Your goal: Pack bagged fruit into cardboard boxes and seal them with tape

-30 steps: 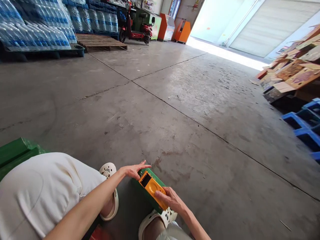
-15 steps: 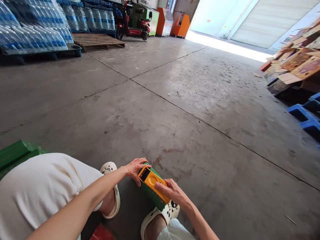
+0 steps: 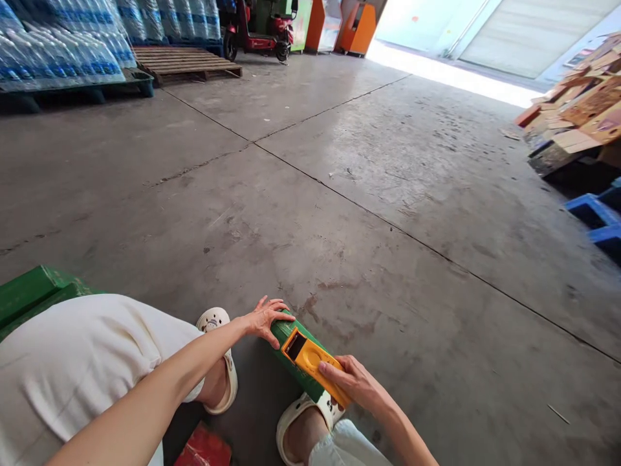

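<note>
While the person sits low with both feet on the concrete floor [image 3: 369, 194], a yellow handheld meter [image 3: 315, 362] lies face up on top of a green box [image 3: 291, 353] that stands on the floor between the two white sandals, the left one [image 3: 220, 362] and the right one [image 3: 305, 421]. The meter's long axis runs from the near right, by the right sandal, toward the far left, its dark screen at the far end. The right hand [image 3: 356, 385] closes on the near end of the meter, thumb lying over its face and fingers curled under the edge. The left hand [image 3: 264, 317] rests on the far end of the green box, fingers bent over its top corner, just beyond the screen and not clearly touching the meter. So each hand has one end; the right alone has the meter in its grip.

Something red [image 3: 204, 446] lies on the floor by the left leg, and a green container [image 3: 33, 298] shows at the left edge. Well away stand shrink-wrapped water bottles [image 3: 58, 52], a bare wooden pallet [image 3: 187, 65], a red scooter [image 3: 257, 29], flattened cardboard [image 3: 577, 110] and blue pallets [image 3: 599, 220]. Nothing stands between the hands and the meter.
</note>
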Motion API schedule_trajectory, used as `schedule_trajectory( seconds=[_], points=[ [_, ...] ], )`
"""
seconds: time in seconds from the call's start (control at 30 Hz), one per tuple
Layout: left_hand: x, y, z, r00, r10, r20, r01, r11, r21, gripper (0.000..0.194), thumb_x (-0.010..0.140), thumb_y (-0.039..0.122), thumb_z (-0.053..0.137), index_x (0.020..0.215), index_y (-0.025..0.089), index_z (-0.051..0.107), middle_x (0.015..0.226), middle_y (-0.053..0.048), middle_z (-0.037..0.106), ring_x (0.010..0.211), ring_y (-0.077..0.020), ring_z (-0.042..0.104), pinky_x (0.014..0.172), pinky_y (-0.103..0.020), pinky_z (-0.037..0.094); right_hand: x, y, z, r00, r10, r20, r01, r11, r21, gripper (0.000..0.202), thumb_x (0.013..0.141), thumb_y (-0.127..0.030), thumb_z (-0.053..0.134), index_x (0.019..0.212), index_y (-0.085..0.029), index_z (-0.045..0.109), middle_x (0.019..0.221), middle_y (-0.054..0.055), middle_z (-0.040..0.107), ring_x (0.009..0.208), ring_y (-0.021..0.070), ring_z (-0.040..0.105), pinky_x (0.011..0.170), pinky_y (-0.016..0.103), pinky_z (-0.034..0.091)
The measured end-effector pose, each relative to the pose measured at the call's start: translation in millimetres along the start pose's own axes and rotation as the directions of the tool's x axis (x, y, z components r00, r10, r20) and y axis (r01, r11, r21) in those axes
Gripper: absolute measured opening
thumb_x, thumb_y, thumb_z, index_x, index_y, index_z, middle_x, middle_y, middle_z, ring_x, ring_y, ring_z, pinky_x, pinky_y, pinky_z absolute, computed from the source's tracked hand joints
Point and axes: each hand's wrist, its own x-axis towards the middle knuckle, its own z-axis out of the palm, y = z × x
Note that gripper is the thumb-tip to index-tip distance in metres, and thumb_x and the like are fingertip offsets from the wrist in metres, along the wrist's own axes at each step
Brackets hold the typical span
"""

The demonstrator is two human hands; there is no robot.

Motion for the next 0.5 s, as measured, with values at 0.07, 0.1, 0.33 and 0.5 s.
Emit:
schedule_trajectory(
  seconds=[0.07,0.1,0.33,0.5],
  points=[
    [0,1,-2.5,1.0,-0.015,0.023,0.014,1.0,0.02,0.1,0.063,0.081,0.085,0.153,0.048,0.057,0.168,-0.007,0.046,0.164,-0.0454,0.018,0.126,-0.076,-0.005,0,4,2,1.0,-0.002,0.018,0.002,1.0,-0.004,0.077,0.071,-0.092,0.069,0.085,-0.017,0.069,0.064,0.0,0.063,0.054,0.0139,0.058,0.051,0.023,0.045],
    [0,1,-3.6,0.999,-0.019,0.035,0.018,0.999,0.031,0.1,0.064,0.082,0.084,0.154,0.048,0.055,0.169,-0.006,0.045,0.165,-0.0455,0.016,0.126,-0.076,-0.004,1,5,3,1.0,-0.006,0.021,0.006,1.0,-0.012,0.077,0.071,-0.093,0.068,0.085,-0.018,0.069,0.064,0.0,0.063,0.053,0.0138,0.058,0.05,0.023,0.046],
    [1,7,-5.8,0.995,-0.041,0.095,0.028,0.99,0.138,0.107,0.069,0.081,0.081,0.162,0.046,0.043,0.179,-0.007,0.028,0.166,-0.0478,0.003,0.123,-0.082,-0.001,13,11,3,0.998,-0.021,-0.066,0.013,0.994,-0.11,0.075,0.07,-0.095,0.064,0.075,-0.02,0.063,0.06,0.0,0.062,0.052,0.0139,0.056,0.048,0.024,0.041],
    [6,19,-10.5,0.978,-0.126,0.169,0.074,0.955,0.287,0.12,0.071,0.081,0.08,0.17,0.042,0.025,0.183,-0.01,-0.001,0.165,-0.0486,-0.011,0.12,-0.085,0.0,20,13,2,0.993,-0.005,-0.117,-0.011,0.991,-0.134,0.073,0.07,-0.092,0.066,0.075,-0.019,0.065,0.063,0.001,0.063,0.055,0.0141,0.057,0.048,0.023,0.039]
  ],
)
